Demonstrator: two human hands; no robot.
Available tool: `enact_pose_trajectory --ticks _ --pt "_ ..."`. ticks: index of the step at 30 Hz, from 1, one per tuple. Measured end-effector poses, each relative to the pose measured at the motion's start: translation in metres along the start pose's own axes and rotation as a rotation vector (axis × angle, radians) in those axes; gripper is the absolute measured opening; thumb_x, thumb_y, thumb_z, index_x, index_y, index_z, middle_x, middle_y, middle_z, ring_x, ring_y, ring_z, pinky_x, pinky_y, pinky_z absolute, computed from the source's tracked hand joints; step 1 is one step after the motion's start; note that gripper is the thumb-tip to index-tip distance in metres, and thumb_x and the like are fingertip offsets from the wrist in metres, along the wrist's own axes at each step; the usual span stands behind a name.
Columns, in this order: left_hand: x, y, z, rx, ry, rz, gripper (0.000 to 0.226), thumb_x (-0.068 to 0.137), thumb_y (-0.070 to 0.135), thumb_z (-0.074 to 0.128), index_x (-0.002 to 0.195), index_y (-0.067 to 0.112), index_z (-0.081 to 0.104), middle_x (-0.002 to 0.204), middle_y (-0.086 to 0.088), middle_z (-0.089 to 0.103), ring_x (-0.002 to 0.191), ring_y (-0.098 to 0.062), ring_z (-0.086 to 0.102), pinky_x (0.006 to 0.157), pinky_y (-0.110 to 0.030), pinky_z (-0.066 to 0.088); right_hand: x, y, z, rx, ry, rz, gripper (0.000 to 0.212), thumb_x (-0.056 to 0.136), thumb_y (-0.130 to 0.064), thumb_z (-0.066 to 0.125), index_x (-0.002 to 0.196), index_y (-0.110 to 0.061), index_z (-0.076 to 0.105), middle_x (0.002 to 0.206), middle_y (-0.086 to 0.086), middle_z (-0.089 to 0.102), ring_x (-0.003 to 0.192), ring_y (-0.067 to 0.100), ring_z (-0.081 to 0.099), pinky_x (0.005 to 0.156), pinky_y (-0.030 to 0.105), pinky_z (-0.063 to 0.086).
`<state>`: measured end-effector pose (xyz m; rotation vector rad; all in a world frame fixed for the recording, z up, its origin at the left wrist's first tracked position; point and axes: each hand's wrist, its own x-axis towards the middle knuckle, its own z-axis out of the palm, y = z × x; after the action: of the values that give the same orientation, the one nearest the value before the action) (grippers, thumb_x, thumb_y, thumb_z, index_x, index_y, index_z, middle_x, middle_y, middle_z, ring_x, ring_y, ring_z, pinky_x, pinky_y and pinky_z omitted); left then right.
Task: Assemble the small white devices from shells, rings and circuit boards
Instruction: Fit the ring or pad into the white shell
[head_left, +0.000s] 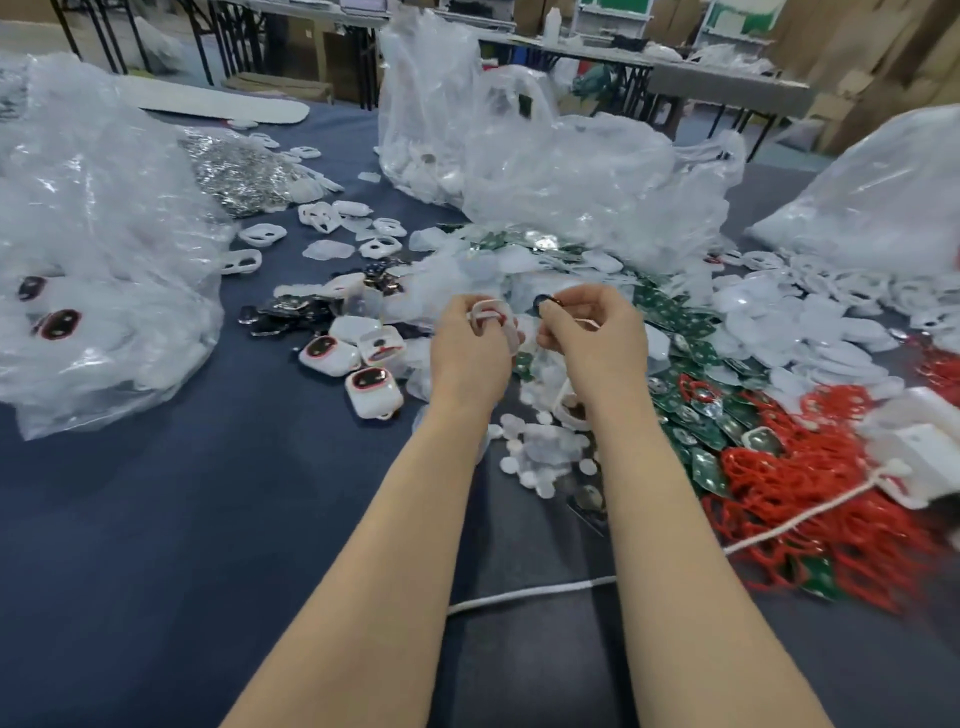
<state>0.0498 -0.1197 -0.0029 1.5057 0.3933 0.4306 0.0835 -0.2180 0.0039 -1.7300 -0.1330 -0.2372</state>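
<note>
A white braided cord (524, 592) crosses the dark blue table top (156, 519) beneath two bare forearms. The left hand (470, 358) curls its fingers round a white plastic shell frame (491, 312), while the right hand (597, 348) pinches a small dark round part (545, 301) just beside it. Green circuit boards (675, 405) and tangled red rings (810, 493) lie heaped to the right.

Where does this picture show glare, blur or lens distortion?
Head view: glare streaks the crumpled clear plastic bags; the red plastic ring pile is blurred; distant black table legs lean from wide-angle distortion; the left hand holding a white plastic shell and right hand pinching a small dark round part look sharper.
</note>
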Motion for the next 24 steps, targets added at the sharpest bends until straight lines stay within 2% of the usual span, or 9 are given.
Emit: enact_pose_trajectory --ticks 3,5,8,12,15,17,18,21,24 --pt "-0.004 -0.009 0.013 0.065 -0.056 0.058 0.010 0.096 0.013 0.050 0.097 0.022 0.054 0.088 0.004 0.062 0.085 -0.015 0.063 0.086 -0.040 0.054 -0.006 0.012 -0.004 -0.206 0.034 -0.134 0.008 0.085 -0.013 0.067 0.088 -0.016 0.061 0.082 -0.003 0.063 0.073 0.010 0.062 0.067 0.013 0.049" --pt "-0.003 -0.013 0.014 0.059 -0.077 0.076 0.010 0.096 0.013 0.053 0.104 0.018 0.056 0.089 0.003 0.063 0.084 -0.015 0.064 0.084 -0.038 0.055 -0.008 0.017 -0.001 -0.260 -0.029 -0.152 0.007 0.087 -0.017 0.066 0.093 -0.014 0.067 0.093 0.004 0.067 0.082 0.011 0.063 0.075 0.020 0.052" --pt "0.001 -0.018 0.009 0.031 -0.026 0.088 0.016 0.094 0.015 0.057 0.110 0.014 0.059 0.085 0.009 0.062 0.076 -0.003 0.060 0.074 -0.023 0.054 -0.007 0.017 0.002 -0.264 -0.114 -0.158 0.015 0.090 -0.015 0.061 0.100 -0.009 0.071 0.105 0.008 0.066 0.093 0.015 0.063 0.086 0.032 0.052" --pt "0.002 -0.021 0.007 -0.016 -0.017 0.056 0.012 0.091 0.010 0.061 0.100 0.016 0.061 0.083 0.005 0.062 0.075 -0.008 0.059 0.073 -0.023 0.052 -0.006 0.016 0.004 -0.238 -0.127 -0.162 0.013 0.091 -0.009 0.059 0.098 -0.009 0.070 0.111 0.004 0.059 0.093 0.013 0.060 0.085 0.026 0.051" --pt "0.002 -0.023 0.006 0.000 -0.043 0.056 0.023 0.089 0.004 0.059 0.086 0.027 0.058 0.082 0.003 0.063 0.074 -0.012 0.060 0.074 -0.027 0.054 -0.006 0.017 0.003 -0.213 -0.154 -0.136 0.020 0.090 -0.008 0.058 0.108 -0.016 0.061 0.107 0.000 0.060 0.084 0.012 0.060 0.074 0.019 0.050" --pt "0.002 -0.024 0.005 0.032 -0.059 0.065 0.023 0.089 0.006 0.058 0.086 0.029 0.058 0.080 0.005 0.063 0.070 -0.008 0.059 0.070 -0.024 0.053 -0.006 0.019 0.002 -0.274 -0.176 -0.157 0.029 0.090 -0.009 0.057 0.118 -0.019 0.058 0.103 -0.002 0.060 0.082 0.011 0.060 0.069 0.012 0.047" --pt "0.002 -0.025 0.005 0.037 -0.067 0.064 0.020 0.090 0.007 0.058 0.089 0.027 0.060 0.079 0.006 0.063 0.068 -0.006 0.059 0.068 -0.023 0.053 -0.006 0.020 0.002 -0.300 -0.170 -0.166 0.029 0.091 -0.009 0.057 0.118 -0.019 0.059 0.103 -0.001 0.061 0.084 0.012 0.060 0.071 0.013 0.047" --pt "0.003 -0.024 0.006 0.013 -0.073 0.056 0.015 0.092 0.009 0.057 0.099 0.021 0.062 0.080 0.006 0.064 0.069 -0.004 0.061 0.073 -0.027 0.055 -0.006 0.019 0.003 -0.305 -0.111 -0.177 0.018 0.091 -0.010 0.057 0.106 -0.015 0.065 0.101 0.001 0.066 0.089 0.013 0.060 0.079 0.022 0.048" --pt "0.003 -0.022 0.006 -0.104 -0.078 -0.007 0.018 0.096 0.006 0.051 0.096 0.020 0.061 0.088 0.003 0.066 0.074 -0.005 0.067 0.075 -0.026 0.054 -0.004 0.016 0.001 -0.172 -0.036 -0.114 0.009 0.090 -0.009 0.061 0.090 -0.019 0.060 0.086 -0.003 0.063 0.081 0.015 0.064 0.074 0.024 0.052"
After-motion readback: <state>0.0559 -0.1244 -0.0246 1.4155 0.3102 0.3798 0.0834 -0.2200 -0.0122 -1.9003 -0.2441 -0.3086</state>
